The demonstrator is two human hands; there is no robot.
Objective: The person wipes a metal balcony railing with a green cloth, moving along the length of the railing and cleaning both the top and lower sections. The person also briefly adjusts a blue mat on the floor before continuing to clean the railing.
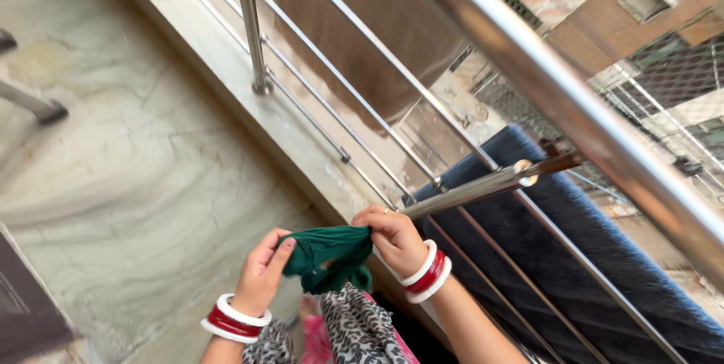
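A small dark green cloth point(329, 257) is bunched between both my hands, low in the middle of the view. My left hand point(261, 271) pinches its left edge with fingers and thumb. My right hand point(394, 238) is closed on its right edge, close to the steel railing point(528, 70). Both wrists wear red and white bangles. A black-and-white patterned garment point(360, 328) hangs below the green cloth.
The steel balcony railing runs diagonally from top centre to right, with thin horizontal bars and a post point(251, 24). A dark blue textured cloth point(573, 258) and a brown cloth point(362, 24) hang over it. Marble floor point(121, 168) spreads to the left. Brick buildings lie beyond.
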